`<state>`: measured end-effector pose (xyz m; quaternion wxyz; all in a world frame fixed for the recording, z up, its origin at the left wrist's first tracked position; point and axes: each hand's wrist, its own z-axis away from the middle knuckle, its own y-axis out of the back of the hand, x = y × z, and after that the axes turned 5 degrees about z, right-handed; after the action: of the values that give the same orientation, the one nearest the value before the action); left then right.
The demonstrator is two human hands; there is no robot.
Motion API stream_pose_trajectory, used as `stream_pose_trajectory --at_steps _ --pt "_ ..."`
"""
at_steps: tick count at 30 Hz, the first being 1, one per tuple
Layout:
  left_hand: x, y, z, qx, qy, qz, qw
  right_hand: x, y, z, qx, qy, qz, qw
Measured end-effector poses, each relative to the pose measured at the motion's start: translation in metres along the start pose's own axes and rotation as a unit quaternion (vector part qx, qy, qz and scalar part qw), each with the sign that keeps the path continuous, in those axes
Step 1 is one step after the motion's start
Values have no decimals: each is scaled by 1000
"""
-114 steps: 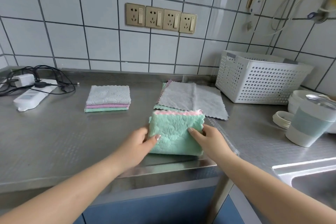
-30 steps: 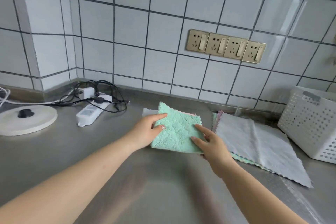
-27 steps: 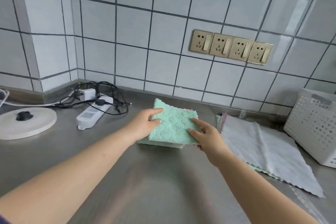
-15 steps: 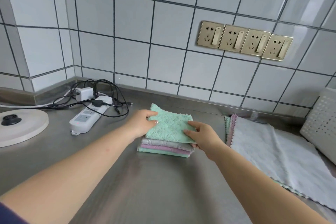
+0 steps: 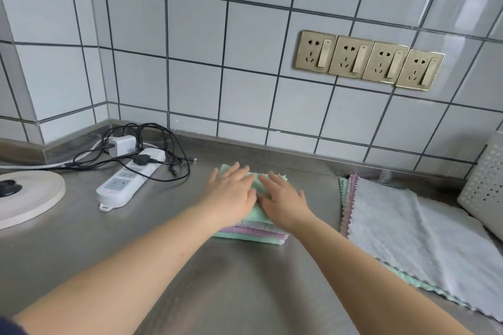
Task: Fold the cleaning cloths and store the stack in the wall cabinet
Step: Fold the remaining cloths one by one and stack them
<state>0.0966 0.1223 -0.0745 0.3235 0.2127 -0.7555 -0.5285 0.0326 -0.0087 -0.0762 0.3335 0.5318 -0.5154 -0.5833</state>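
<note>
A stack of folded cloths [image 5: 251, 232] lies on the steel counter, its layers green, grey, pink and green. The top green cloth [image 5: 257, 185] shows between my hands. My left hand [image 5: 231, 193] lies flat on its left half, fingers straight and spread. My right hand [image 5: 283, 198] lies flat on its right half, pressing down beside the left. To the right, several unfolded cloths [image 5: 424, 239] lie spread in a pile, a grey one on top with pink and green edges showing beneath. No wall cabinet is in view.
A white power strip [image 5: 128, 179] with black cables and a charger lies at the left. A round white disc [image 5: 27, 198] sits at the far left edge. A white perforated basket [image 5: 484, 190] stands at the right. Wall sockets [image 5: 367, 60] are on the tiled wall.
I carried the folded green cloth left and set it on the stack. My hands let go of its edges and now lie flat on top.
</note>
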Motion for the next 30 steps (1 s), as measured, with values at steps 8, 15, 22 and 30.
stream_pose_trajectory --at_steps 8,15,22,30 --pt "-4 -16 3 -80 82 30 993 7 -18 5 -37 -52 40 997" --pt "10 -8 14 29 53 17 998 16 -9 29 136 -2 -1 991" --pt "92 -13 21 60 -104 112 987 82 24 86 195 -7 -20 981" --pt "168 -57 18 -31 -151 171 973 183 66 169 146 -149 23 978"
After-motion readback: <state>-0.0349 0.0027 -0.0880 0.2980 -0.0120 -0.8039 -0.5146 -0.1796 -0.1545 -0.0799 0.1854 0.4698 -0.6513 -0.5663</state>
